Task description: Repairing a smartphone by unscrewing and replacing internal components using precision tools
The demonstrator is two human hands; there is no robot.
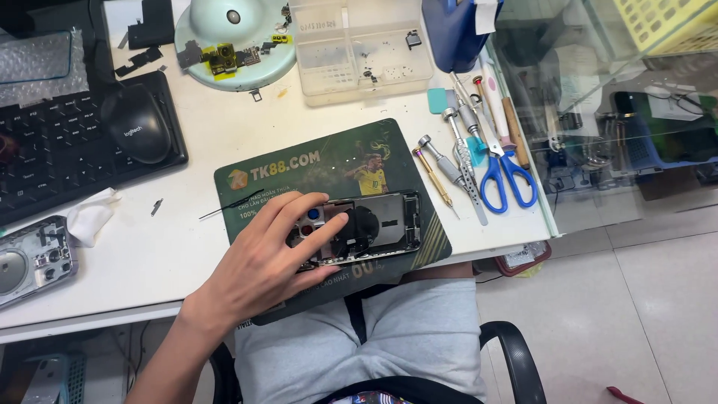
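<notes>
**One hand on an opened phone near the desk edge**

My left hand (pixel 273 258) lay on the opened phone (pixel 366 227), fingers spread over its camera end and the thumb pressing beside the dark round part in the middle. My right hand was out of view. The phone sat on a dark green mat (pixel 299 168) whose front corner hung over the desk (pixel 187 150) edge above my lap. I judged that a hard press could slide phone and mat off together, or flex the bare frame. A thin black wire (pixel 224 209) lay just left of my fingers, easy to snag.

Further out, screwdrivers (pixel 449 161) and blue scissors (pixel 507 176) lay to the right, a clear parts tray (pixel 359 49) behind. A keyboard with a mouse (pixel 138 123) on it and another phone shell (pixel 34 262) sat left. The floor was pale tile.
</notes>
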